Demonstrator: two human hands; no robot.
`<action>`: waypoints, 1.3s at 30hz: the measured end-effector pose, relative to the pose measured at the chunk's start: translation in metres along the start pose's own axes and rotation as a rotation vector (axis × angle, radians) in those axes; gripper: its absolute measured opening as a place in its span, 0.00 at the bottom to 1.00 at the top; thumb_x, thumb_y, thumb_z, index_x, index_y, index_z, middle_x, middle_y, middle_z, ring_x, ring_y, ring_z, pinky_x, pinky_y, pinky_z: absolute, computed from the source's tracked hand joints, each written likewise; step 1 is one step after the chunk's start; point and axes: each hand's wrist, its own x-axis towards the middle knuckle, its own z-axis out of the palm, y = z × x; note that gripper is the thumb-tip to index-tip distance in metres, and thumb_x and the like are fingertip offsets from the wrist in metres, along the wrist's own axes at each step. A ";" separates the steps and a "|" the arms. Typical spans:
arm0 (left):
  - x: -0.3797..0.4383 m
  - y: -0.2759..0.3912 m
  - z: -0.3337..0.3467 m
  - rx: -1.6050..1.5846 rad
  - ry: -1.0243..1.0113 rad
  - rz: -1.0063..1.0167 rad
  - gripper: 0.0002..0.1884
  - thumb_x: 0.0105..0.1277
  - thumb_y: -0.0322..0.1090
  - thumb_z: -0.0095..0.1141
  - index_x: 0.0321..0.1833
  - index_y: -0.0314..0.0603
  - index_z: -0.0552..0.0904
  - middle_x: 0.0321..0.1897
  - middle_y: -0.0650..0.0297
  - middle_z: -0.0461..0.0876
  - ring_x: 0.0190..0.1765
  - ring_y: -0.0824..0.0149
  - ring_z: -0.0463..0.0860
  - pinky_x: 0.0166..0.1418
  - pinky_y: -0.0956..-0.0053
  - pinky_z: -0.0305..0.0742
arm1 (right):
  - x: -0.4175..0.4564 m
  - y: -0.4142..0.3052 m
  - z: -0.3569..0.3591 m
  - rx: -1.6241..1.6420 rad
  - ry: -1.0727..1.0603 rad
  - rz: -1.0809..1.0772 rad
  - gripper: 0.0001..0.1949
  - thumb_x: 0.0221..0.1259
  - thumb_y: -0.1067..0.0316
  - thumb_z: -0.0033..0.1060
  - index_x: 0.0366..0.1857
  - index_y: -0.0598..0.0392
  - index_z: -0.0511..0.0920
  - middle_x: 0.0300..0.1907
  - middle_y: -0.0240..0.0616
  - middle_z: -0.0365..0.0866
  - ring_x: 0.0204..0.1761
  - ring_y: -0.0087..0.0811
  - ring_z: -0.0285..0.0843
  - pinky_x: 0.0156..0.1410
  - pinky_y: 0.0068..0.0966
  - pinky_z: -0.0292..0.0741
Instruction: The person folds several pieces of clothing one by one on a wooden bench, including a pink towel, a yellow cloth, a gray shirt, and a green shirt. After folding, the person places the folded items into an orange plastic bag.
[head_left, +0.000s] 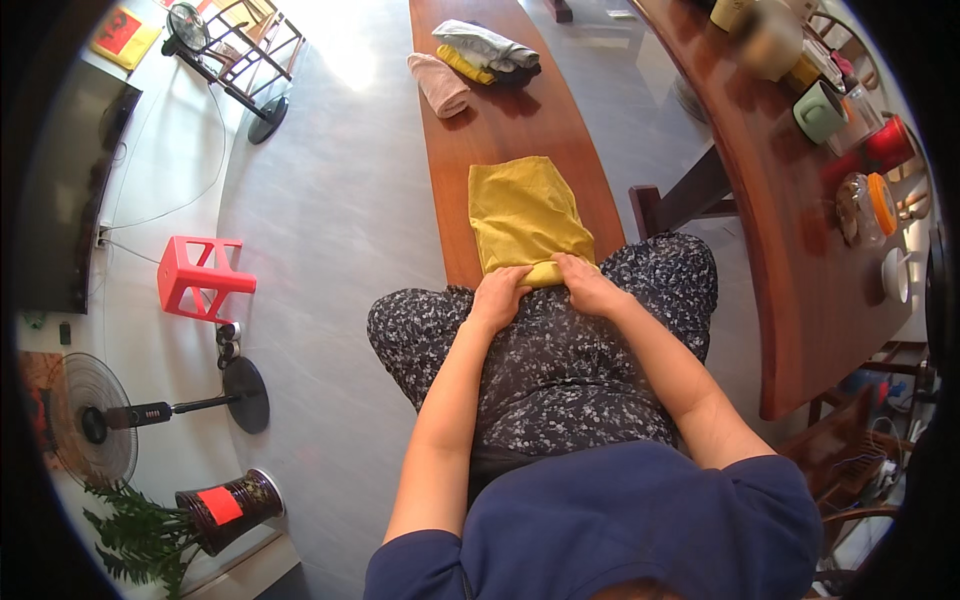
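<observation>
A yellow cloth (525, 210) lies flat on the wooden bench (454, 240) in front of my lap, its near end rolled into a thick edge. My left hand (498, 297) grips the left end of that roll, thumb along its near side. On the roll's right end rests my right hand (589, 285), fingers curled over the top. Farther along the bench lies a rolled pink cloth (439, 84). Beside it is a small pile with a grey folded garment (486, 43), a yellow piece (463, 64) and a dark one underneath.
A wooden table (757, 225) at right carries a green mug (820, 112), a jar with an orange lid (862, 210) and a white bowl (894, 274). On the left stand a pink plastic stool (196, 277), a pedestal fan (150, 412) and a potted plant (225, 510).
</observation>
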 end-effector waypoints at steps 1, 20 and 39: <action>0.002 0.000 -0.001 -0.006 -0.006 -0.033 0.16 0.62 0.33 0.58 0.53 0.40 0.77 0.47 0.53 0.81 0.53 0.52 0.78 0.57 0.62 0.71 | 0.002 0.001 -0.003 0.040 -0.018 0.031 0.26 0.45 0.80 0.60 0.52 0.62 0.64 0.49 0.55 0.71 0.57 0.55 0.69 0.61 0.41 0.68; 0.049 -0.001 0.008 0.459 0.293 -0.028 0.12 0.60 0.37 0.56 0.45 0.42 0.76 0.43 0.58 0.76 0.53 0.57 0.73 0.56 0.64 0.66 | 0.064 -0.007 -0.017 -0.441 0.257 0.227 0.11 0.49 0.68 0.61 0.38 0.52 0.77 0.45 0.44 0.72 0.54 0.44 0.66 0.56 0.41 0.64; 0.028 -0.011 0.020 0.366 0.325 0.041 0.21 0.56 0.28 0.54 0.56 0.43 0.75 0.50 0.60 0.77 0.59 0.60 0.73 0.67 0.64 0.62 | 0.042 -0.003 0.012 -0.465 0.347 0.020 0.21 0.43 0.78 0.58 0.47 0.58 0.73 0.49 0.41 0.75 0.55 0.42 0.71 0.63 0.38 0.65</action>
